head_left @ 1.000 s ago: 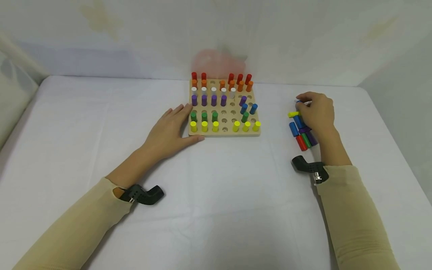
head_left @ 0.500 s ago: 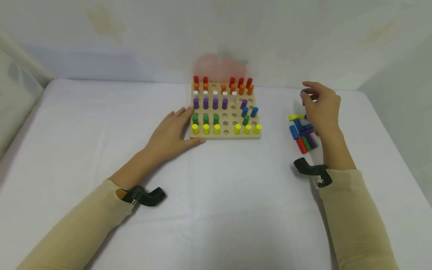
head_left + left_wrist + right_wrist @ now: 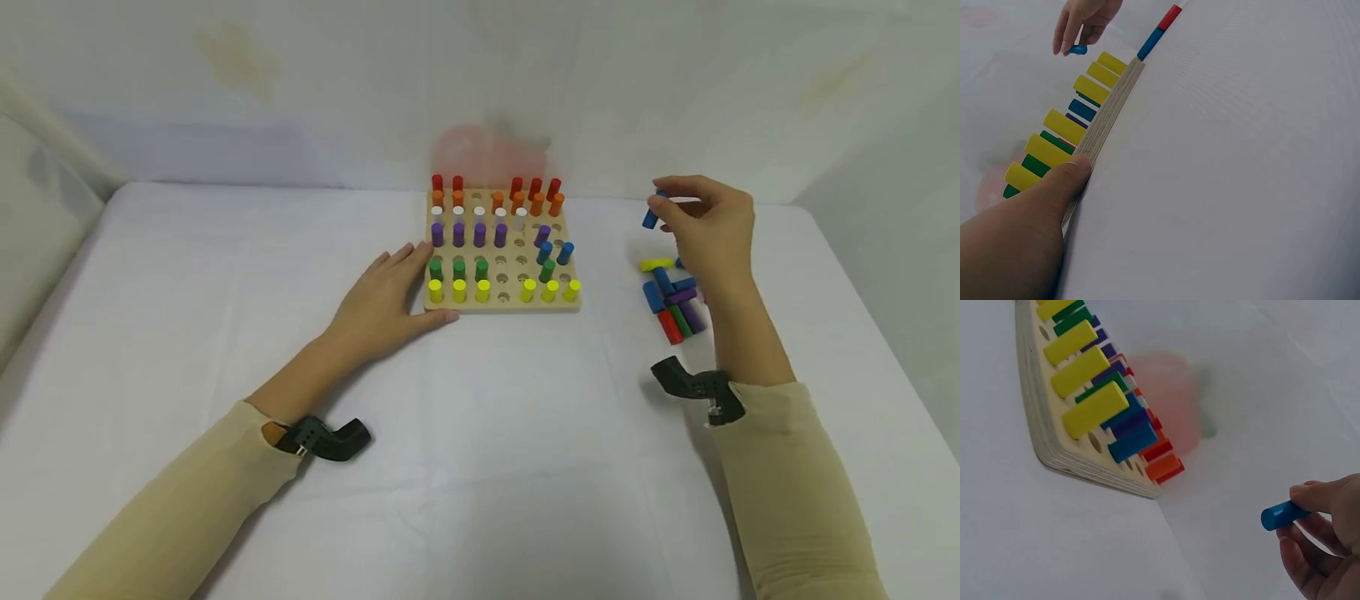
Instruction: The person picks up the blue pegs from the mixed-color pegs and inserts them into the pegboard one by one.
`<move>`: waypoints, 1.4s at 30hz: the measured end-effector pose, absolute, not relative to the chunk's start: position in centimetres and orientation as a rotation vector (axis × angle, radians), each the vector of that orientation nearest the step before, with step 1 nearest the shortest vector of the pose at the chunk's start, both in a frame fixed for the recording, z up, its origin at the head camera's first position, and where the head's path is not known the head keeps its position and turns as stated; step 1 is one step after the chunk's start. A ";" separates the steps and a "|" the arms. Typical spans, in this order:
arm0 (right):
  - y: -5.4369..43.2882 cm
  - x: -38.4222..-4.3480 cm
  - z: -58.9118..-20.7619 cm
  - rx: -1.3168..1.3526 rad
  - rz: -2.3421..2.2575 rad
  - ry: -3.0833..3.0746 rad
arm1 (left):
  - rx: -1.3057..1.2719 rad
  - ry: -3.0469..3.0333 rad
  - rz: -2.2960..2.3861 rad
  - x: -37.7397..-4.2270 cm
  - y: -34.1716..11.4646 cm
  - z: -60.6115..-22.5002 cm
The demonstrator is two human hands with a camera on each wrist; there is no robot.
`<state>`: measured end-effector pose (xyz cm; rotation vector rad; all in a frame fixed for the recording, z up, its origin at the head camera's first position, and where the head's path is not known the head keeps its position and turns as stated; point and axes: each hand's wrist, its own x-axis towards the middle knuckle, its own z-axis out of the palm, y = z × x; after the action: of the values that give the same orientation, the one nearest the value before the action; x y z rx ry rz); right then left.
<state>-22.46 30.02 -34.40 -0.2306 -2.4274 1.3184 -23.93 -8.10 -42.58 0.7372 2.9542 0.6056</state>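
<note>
A wooden pegboard [image 3: 517, 307] carries upright pegs in rows of red, orange, white, purple, blue, green and yellow, with some holes bare. My left hand [image 3: 378, 292] rests at its near left corner, thumb along the front edge and fingers by the left side. In the left wrist view, the thumb [image 3: 1075, 172] touches the board's edge. To the right of the board and above the table, my right hand [image 3: 716, 229] pinches a blue peg [image 3: 650, 219] between thumb and fingers. That blue peg [image 3: 1279, 515] sticks out tilted from the fingertips in the right wrist view.
Loose pegs lie in a cluster below the right hand, among them a yellow peg [image 3: 656, 265], a red peg [image 3: 670, 326] and a purple peg [image 3: 693, 317]. A white-covered table [image 3: 480, 433] ends at a pale wall behind the board. Each wrist wears a black camera mount.
My right hand has lifted a blue peg from the cluster and raised it, then shifted slightly left. The left hand stays at the board; the head view has tilted slightly.
</note>
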 end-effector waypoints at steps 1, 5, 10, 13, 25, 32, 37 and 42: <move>29.8 -22.5 -34.5 -0.234 1.346 -2.410 | 0.735 2.950 0.605 -23.9 -8.1 -42.6; 28.6 -22.6 -34.8 -0.179 1.329 -2.370 | 0.726 2.949 0.600 -23.8 -8.2 -42.5; 26.8 -22.5 -35.0 -0.064 1.334 -2.324 | 0.726 2.964 0.593 -23.8 -8.4 -42.3; 25.9 -22.4 -35.1 -0.036 1.345 -2.317 | 0.728 2.967 0.588 -23.8 -8.6 -42.3; 23.1 -22.1 -35.7 0.034 1.227 -2.445 | 0.713 2.974 0.608 -23.3 -8.9 -42.1; 20.4 -22.9 -35.7 0.231 1.255 -2.407 | 0.700 2.990 0.609 -23.1 -9.4 -42.6; 18.9 -23.4 -36.6 0.366 1.252 -2.362 | 0.722 2.975 0.618 -23.0 -9.1 -43.1; 18.7 -23.4 -38.0 0.385 1.229 -2.329 | 0.766 2.985 0.615 -23.4 -8.5 -42.8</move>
<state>-23.45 18.73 -38.03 0.3848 -2.3291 1.2291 -23.43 -8.50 -42.78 0.7656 2.9851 0.6149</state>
